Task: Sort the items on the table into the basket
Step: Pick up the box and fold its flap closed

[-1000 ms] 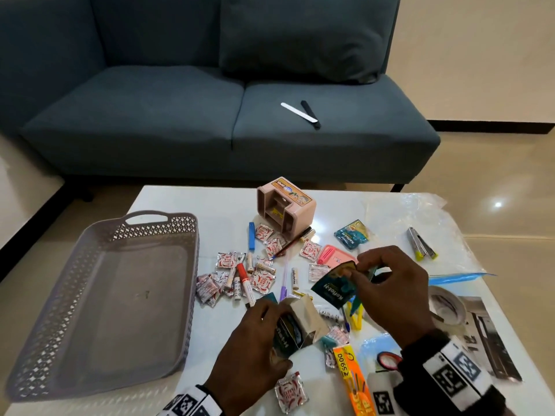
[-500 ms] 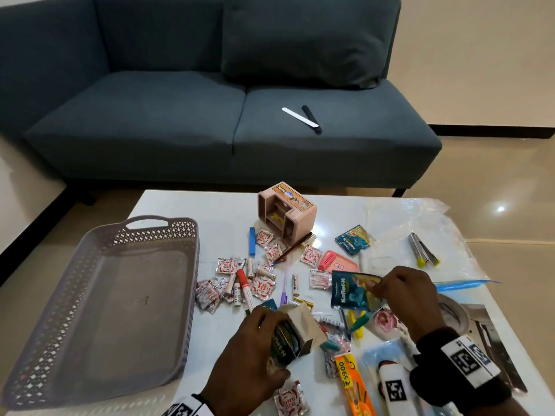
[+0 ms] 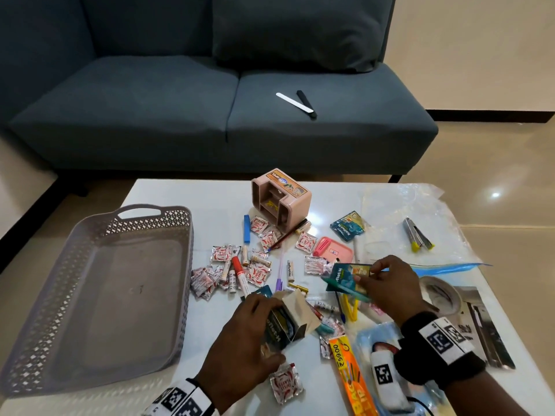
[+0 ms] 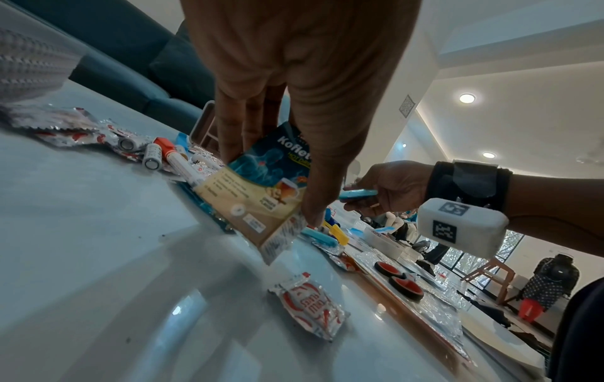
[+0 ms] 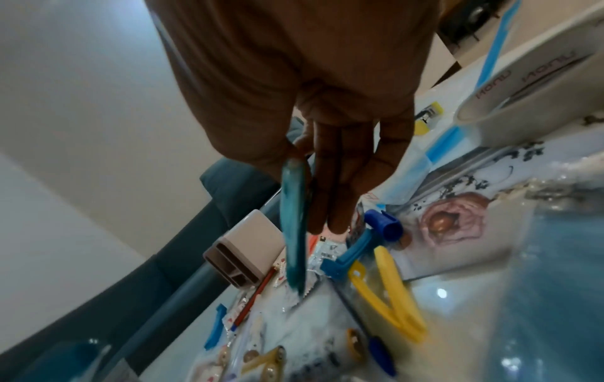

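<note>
Near the table's front edge, an open carton (image 3: 283, 324) is gripped by the curled fingers of the left hand (image 3: 246, 340). Just beyond, teal sachets (image 3: 345, 279) are pinched by the right hand (image 3: 387, 283). The basket (image 3: 99, 283) lies empty along the left edge. The thinly pinched sachets could slip and scatter.

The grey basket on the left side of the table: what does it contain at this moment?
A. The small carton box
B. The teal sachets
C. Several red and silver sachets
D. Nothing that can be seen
D: in the head view the grey basket shows only its bare floor, while the left hand holds the small carton and the right hand pinches the teal sachets.
</note>
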`<state>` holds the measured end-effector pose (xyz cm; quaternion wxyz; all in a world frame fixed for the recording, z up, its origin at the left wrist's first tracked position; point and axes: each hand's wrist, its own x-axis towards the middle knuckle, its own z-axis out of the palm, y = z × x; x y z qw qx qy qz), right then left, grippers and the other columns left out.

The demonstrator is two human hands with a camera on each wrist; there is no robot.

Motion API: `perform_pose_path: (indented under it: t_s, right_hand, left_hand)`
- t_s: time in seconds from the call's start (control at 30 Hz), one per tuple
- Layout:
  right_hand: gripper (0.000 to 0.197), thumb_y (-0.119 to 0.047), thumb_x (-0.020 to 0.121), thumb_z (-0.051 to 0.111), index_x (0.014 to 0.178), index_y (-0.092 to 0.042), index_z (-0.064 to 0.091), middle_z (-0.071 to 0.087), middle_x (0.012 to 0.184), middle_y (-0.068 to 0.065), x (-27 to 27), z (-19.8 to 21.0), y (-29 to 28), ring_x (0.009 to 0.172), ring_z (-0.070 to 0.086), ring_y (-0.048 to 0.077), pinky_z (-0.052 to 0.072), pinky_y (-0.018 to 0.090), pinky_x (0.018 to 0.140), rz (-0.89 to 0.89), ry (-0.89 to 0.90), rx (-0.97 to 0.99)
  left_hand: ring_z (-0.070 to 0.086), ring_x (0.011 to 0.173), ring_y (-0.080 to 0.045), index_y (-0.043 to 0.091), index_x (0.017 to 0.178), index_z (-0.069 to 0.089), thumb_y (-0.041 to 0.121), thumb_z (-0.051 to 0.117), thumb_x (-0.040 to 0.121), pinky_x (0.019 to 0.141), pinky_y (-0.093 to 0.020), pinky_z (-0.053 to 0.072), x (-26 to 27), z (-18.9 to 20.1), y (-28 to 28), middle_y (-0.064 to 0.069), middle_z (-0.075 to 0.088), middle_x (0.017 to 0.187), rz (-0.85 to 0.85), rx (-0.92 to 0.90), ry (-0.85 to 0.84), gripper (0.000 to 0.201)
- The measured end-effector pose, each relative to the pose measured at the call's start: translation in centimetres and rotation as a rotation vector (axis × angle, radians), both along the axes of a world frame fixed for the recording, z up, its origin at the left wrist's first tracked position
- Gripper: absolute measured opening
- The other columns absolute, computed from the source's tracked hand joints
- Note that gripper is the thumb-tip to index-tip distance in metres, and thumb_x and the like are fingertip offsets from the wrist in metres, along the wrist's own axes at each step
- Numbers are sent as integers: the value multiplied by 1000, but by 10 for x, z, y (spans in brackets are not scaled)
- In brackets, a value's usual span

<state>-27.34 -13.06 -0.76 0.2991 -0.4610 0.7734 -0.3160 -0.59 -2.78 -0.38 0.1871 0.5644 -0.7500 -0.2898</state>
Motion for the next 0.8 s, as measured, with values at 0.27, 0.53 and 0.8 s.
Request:
perform_pose_path:
  t_s: [0.27, 0.53, 0.8]
  right_hand:
    - [30, 10, 76, 68, 91, -16, 68, 68, 79, -1, 7, 29, 15, 63, 64, 17, 54, 30, 57, 322, 255, -610]
    - [23, 9, 72, 69, 77, -14, 68, 68, 73, -5, 64, 82, 59, 55, 65, 11, 53, 28, 48, 616, -171, -692]
    - [25, -1, 61, 65, 73, -23, 68, 60, 72, -8, 70, 61, 64, 61, 55, 7, 48, 32, 51, 804, 165, -478]
  left_hand:
    - [45, 113, 3, 41, 129, 40, 37, 82, 66, 88, 5, 32, 0, -2, 0, 27, 38, 124, 10, -23, 16, 76]
    - [44, 115, 10, 51, 127, 26, 38, 84, 63, 89, 4, 31, -1, -9, 1, 33, 39, 123, 81, -20, 90, 87]
    - [46, 125, 2, 52, 140, 11, 38, 85, 65, 104, -18, 43, 0, -10, 0, 23, 39, 142, 117, 2, 106, 107]
